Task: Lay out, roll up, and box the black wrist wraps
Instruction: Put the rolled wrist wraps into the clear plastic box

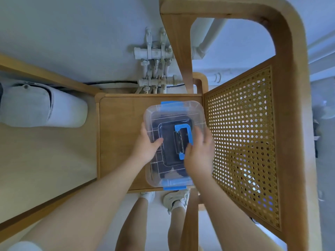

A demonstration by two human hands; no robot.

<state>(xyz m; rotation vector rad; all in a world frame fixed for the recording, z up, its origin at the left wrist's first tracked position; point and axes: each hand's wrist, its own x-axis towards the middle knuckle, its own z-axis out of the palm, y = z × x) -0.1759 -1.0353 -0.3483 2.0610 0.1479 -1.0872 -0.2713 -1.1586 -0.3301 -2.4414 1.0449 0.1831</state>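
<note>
A clear lidded box sits on the wooden seat.

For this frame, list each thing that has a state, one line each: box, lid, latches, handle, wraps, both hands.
Clear box: upright on the wooden seat.
Lid: on the box.
Blue latches: far and near ones appear down.
Blue handle: lying flat on the lid.
Black wraps: inside the box, dimly seen.
Left hand: flat on the lid, thumb pressing.
Right hand: fingers straight, resting over the handle.

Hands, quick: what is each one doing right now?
Left hand: open, fingers resting on the lid of the clear box.
Right hand: open, fingers spread over the lid beside the blue handle.
</note>
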